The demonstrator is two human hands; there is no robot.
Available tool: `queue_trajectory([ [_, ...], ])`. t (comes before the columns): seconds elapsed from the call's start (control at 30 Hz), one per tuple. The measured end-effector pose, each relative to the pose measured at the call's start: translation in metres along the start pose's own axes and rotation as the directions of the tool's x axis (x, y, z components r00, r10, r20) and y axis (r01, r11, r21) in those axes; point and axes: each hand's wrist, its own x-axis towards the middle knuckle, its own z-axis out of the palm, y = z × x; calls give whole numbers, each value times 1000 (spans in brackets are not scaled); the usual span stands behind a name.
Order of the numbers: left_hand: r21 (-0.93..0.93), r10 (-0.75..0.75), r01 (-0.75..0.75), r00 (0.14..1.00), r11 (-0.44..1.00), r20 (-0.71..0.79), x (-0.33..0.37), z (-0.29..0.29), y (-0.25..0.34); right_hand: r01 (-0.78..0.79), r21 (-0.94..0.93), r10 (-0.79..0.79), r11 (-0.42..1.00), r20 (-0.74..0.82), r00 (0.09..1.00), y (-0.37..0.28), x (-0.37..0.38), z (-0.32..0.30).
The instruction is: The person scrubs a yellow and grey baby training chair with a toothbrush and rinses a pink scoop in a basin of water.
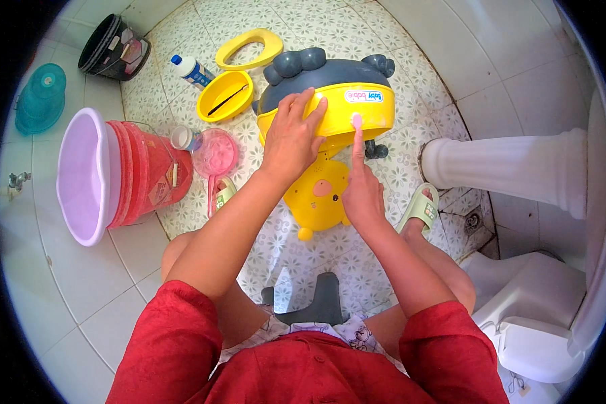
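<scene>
A child's potty (323, 71), yellow with a dark grey part and rounded grey feet, lies tipped on the floor in front of me. Its yellow animal face (316, 192) points up between my arms. My left hand (293, 135) grips the yellow band, fingers spread over its upper edge and thumb near the lower one. Against the same band, below a label, my right hand (363, 192) presses a small pink thing (357, 121) with the index finger stretched along it. The other right fingers are curled, and any handle under them is hidden.
To the left are a red bucket (156, 175), a lilac basin (81, 178) and a pink dipper (215, 151). Farther off lie a yellow bowl (225, 111) holding a black brush (226, 101), a bottle (194, 73) and a yellow seat ring (269, 44). A white pedestal (505, 168) stands right.
</scene>
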Motion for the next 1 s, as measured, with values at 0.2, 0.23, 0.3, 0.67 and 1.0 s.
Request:
queue_trajectory([
  [0.2, -7, -8, 8, 1000, 1000, -4, 0, 1, -2, 61, -6, -60, 998, 65, 996, -3, 0, 3],
  [0.23, -11, -7, 7, 1000, 1000, -6, 0, 1, -2, 52, -30, -49, 998, 89, 995, -4, 0, 4],
  [0.3, -19, -10, 10, 1000, 1000, -5, 0, 1, -2, 100, -34, -98, 994, 66, 993, 1, -1, 8],
  [0.67, 10, 52, -52, 997, 999, -49, -3, 1, -2, 135, -74, -130, 988, 71, 989, -7, 1, 4],
  [1.0, 16, 38, -37, 999, 999, -38, -15, 9, -8, 247, -129, -259, 960, -85, 962, 0, -2, 5],
])
